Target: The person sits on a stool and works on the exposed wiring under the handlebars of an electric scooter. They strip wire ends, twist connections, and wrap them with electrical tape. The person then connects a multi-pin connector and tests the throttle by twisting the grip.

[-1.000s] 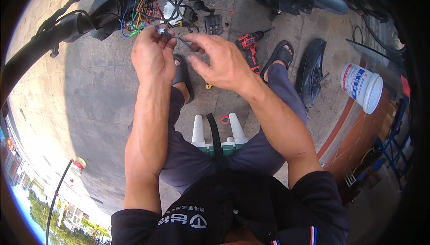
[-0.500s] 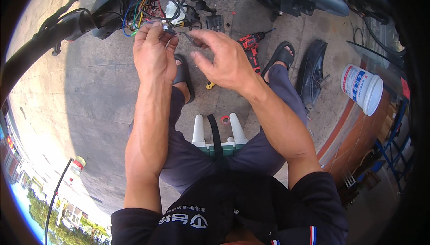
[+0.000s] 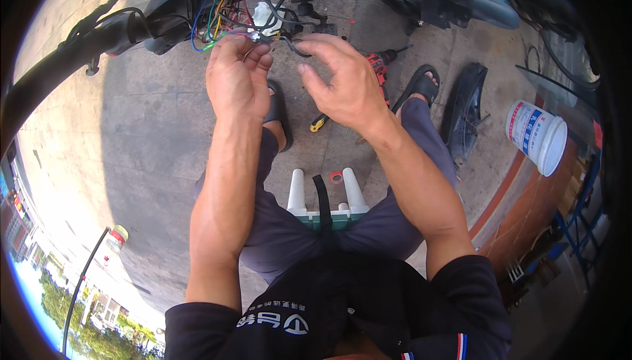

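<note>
Beneath a black frame, my left hand is closed, its fingertips pinching a small wire connector at the edge of a bundle of coloured wires. To its right is my right hand, with a thin black cable running under its index finger. The thumb stands apart from that finger, and the cable seems held against the fingers behind, which are partly hidden. Just beyond the hands, a white piece sits among the wires.
A black vehicle frame arches across the top. On the paving lie a red and black power drill, a yellow-handled tool, a black curved part and a tape roll. A white bucket is at the right.
In the picture, hands, legs and ground items have shifted slightly right and down. My left fingers have curled further around the connector; more of the black cable shows near my right index finger.
</note>
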Tool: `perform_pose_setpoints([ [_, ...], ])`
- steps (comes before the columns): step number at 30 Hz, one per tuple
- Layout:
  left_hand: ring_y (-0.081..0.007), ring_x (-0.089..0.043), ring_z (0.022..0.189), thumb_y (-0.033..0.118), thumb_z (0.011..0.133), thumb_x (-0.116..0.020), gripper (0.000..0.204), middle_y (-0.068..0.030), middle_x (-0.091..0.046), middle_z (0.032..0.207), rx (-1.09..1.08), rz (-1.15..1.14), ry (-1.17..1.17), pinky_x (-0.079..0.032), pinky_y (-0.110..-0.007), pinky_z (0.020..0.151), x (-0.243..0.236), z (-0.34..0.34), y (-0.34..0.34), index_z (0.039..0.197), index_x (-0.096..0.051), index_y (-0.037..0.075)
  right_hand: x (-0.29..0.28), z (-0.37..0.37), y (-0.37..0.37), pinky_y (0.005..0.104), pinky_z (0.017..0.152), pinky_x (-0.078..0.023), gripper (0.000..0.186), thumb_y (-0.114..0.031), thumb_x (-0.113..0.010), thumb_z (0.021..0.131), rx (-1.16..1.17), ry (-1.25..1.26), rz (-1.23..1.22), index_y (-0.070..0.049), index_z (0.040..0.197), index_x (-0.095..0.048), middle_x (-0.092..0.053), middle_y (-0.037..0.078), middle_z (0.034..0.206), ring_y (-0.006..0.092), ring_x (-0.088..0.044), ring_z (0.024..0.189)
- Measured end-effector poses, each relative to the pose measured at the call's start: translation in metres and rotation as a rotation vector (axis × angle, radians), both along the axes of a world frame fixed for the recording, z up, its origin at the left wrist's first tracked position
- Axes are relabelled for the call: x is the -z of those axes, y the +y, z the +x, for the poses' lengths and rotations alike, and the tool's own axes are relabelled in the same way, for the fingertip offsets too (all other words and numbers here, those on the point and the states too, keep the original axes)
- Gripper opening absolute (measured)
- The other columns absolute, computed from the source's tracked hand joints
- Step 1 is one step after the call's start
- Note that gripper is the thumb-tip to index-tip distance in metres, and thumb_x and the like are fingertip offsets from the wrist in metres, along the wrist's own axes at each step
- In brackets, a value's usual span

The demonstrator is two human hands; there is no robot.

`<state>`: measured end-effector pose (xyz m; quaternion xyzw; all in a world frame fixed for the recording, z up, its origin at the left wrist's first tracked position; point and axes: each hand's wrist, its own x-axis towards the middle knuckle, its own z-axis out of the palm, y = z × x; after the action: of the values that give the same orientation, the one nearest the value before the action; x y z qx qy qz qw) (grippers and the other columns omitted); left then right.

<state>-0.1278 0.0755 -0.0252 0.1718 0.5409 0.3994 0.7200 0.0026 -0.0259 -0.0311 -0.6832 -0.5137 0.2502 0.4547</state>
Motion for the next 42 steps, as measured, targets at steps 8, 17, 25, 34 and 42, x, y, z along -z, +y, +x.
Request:
perform_pose_setpoints([
  [8, -0.0192, -0.062, 0.069, 0.001, 0.086, -0.057, 0.010, -0.0066, -0.061, 0.083, -0.030, 0.029, -0.016, -0.051, -0.029, 0.062, -0.003, 0.004, -0.002, 0.096, -0.057, 0.005, 0.000, 0.001, -0.001, 0.0384, 0.095, -0.050, 0.030, -0.012, -0.068, 0.083, -0.025, -0.072, -0.044, 0.000, 0.111, -0.066, -0.065, 0.018, 0.119, 0.0345, -0.063, 0.110],
  [17, -0.0183, -0.063, 0.070, 0.000, 0.086, -0.059, 0.012, -0.0056, -0.061, 0.083, -0.012, 0.064, 0.002, -0.051, -0.028, 0.061, -0.002, 0.004, -0.004, 0.096, -0.057, 0.006, -0.001, 0.000, -0.001, 0.0394, 0.095, -0.049, 0.032, -0.013, -0.069, 0.083, -0.037, -0.072, -0.064, 0.001, 0.111, -0.066, -0.064, 0.019, 0.120, 0.0356, -0.062, 0.111],
  [25, -0.0246, -0.059, 0.084, 0.010, 0.090, -0.057, 0.013, -0.0098, -0.058, 0.093, -0.003, -0.025, 0.025, -0.051, -0.037, 0.073, 0.001, 0.000, -0.001, 0.099, -0.054, 0.001, 0.001, -0.004, -0.004, 0.0409, 0.096, -0.048, 0.035, -0.015, -0.069, 0.081, -0.058, -0.073, -0.077, 0.000, 0.113, -0.065, -0.062, 0.019, 0.122, 0.0372, -0.060, 0.112],
  [34, -0.0223, -0.058, 0.081, 0.013, 0.092, -0.057, 0.015, -0.0086, -0.058, 0.088, 0.003, -0.028, 0.050, -0.051, -0.035, 0.072, 0.004, -0.001, 0.001, 0.100, -0.056, 0.001, 0.000, -0.011, -0.007, 0.0429, 0.098, -0.047, 0.039, -0.017, -0.069, 0.081, -0.085, -0.084, -0.116, -0.001, 0.116, -0.063, -0.061, 0.021, 0.125, 0.0387, -0.058, 0.114],
  [42, -0.0208, -0.059, 0.080, 0.011, 0.093, -0.059, 0.018, -0.0085, -0.058, 0.088, 0.030, -0.001, 0.068, -0.052, -0.033, 0.070, 0.003, 0.001, -0.002, 0.107, -0.059, 0.000, 0.001, -0.010, -0.006, 0.0433, 0.098, -0.047, 0.041, -0.019, -0.068, 0.081, -0.091, -0.093, -0.124, 0.000, 0.117, -0.062, -0.060, 0.021, 0.126, 0.0389, -0.057, 0.115],
])
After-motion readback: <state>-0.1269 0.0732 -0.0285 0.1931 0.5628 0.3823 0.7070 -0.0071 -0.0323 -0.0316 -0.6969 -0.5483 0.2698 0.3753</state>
